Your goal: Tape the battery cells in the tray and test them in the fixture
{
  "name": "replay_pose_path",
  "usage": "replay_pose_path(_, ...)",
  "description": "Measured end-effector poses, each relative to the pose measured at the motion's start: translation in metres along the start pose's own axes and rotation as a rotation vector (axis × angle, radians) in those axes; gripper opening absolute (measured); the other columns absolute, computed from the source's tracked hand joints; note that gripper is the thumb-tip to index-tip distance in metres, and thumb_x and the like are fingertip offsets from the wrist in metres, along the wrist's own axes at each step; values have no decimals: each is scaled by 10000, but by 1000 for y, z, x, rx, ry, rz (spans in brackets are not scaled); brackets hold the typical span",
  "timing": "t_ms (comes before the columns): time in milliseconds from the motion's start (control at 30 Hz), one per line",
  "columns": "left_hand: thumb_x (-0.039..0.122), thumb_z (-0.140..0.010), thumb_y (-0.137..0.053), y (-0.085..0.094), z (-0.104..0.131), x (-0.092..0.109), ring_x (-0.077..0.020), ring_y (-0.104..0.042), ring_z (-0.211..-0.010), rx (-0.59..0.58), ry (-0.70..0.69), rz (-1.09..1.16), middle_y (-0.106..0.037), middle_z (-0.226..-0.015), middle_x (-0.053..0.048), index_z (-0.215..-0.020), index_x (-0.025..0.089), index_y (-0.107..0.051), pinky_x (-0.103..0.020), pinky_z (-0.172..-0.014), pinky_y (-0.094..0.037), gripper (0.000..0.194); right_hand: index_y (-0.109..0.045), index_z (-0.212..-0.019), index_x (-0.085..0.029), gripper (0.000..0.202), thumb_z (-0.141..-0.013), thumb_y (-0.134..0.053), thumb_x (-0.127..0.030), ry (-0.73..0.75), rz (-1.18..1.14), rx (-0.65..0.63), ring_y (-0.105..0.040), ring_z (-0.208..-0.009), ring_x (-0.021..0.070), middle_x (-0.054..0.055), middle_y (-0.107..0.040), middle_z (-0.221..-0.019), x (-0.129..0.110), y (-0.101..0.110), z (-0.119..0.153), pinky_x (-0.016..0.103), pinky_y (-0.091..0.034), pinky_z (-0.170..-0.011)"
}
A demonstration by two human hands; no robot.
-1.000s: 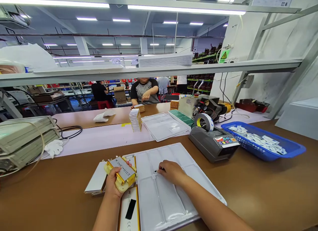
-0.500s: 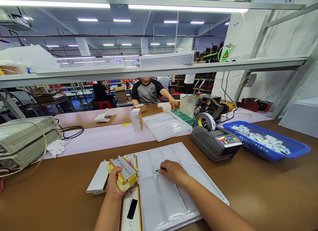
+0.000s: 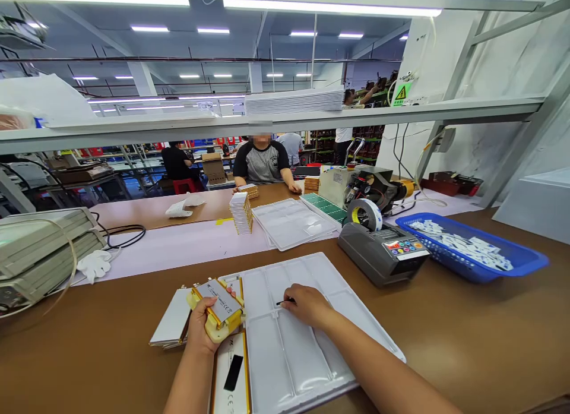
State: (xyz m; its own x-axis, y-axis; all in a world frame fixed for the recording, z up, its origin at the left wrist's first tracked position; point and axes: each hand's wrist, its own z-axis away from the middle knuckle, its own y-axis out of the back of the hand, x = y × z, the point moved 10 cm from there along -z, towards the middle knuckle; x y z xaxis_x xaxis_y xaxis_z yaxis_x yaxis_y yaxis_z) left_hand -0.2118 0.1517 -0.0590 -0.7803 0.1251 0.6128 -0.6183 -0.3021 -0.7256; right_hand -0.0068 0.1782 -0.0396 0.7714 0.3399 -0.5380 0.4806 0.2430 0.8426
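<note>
Left hand (image 3: pixel 201 328): clamped firmly round a yellow holder (image 3: pixel 219 332), thumb up over the edge of a printed battery pack (image 3: pixel 217 299), just left of the white tray (image 3: pixel 312 354).
Printed pack: right there on top of the holder, grey face up, lettering and a CE mark showing, yellow strip along the edge.
Right hand (image 3: pixel 308 306): out over the middle of the tray, fingertips pinched together on a dark slender piece (image 3: pixel 285 302) pointing left; too small to identify, and cannot tell whether touching the tray.
Tray: flat on the brown bench (image 3: pixel 445 331), split into compartments by raised ridges.
Lower pack (image 3: pixel 238 396): beside the left wrist, along the tray's left edge, with a black patch (image 3: pixel 233 373) on the white face.
White stack (image 3: pixel 171 319): just left of the holder, lying flat in a ragged pile.
Tape corner: right of the tray, a dark grey dispenser (image 3: pixel 378 253) with coloured buttons, a tape roll (image 3: pixel 373 215) upright at the back.
Blue basket (image 3: pixel 449 262): beyond the dispenser to the right, loaded with small white pieces (image 3: pixel 463 245).
Far side: a zigzag stack (image 3: pixel 240 213) with gold edges, then overlapping trays (image 3: pixel 294 221), then a green board (image 3: pixel 324 206).
Across the bench: a co-worker (image 3: pixel 263 164) in grey with black sleeves, 1 hand (image 3: pixel 294 188) down on the surface.
Far left: 2 stacked instruments (image 3: pixel 48 247), a white glove (image 3: pixel 94 265) alongside.
</note>
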Motion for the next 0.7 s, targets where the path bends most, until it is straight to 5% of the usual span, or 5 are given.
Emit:
replay_pose_path(267, 64, -613, -470, -3, 1, 2, -240, -608, -745, 5, -21, -27, -635, -791, -90, -1067, 152, -524, -475, -725, -471, 466, -604, -802, -221, 145, -760, -488, -299, -1, -103, 32, -516, -762, 152, 18, -583, -878, 6, -5, -2, 258, -343, -629)
replay_pose_path(433, 68, -616, -475, 2, -2, 3, -253, -613, -761, 15, -25, -29, -640, -794, -93, -1077, 159, -522, -480, -713, -475, 472, -530, -720, -154, 62, -749, -489, -117, -381, -1090, 92, -441, -519, 53, -13, -522, -658, 50, 8, -24, 184, -340, -495)
replay_pose_path(500, 73, -618, -479, 4, -4, 3, -255, -617, -759, 19, -23, -25, -643, -788, -89, -1077, 162, -524, -479, -711, -477, 469, -491, -722, -145, 127, -818, -409, -130, -477, -1300, 158, -407, -457, 25, -24, -492, -620, 67, 31, -42, 155, -339, -459)
replay_pose_path(700, 70, -617, -480, 10, -6, 3, -261, -625, -770, 53, 2, -14, -654, -757, -81, -1071, 159, -528, -443, -696, -493, 465, -506, -845, -120, 192, -860, -418, -290, -555, -1327, 368, -413, -469, 32, -30, -488, -669, 114, 118, -86, 160, -362, -416)
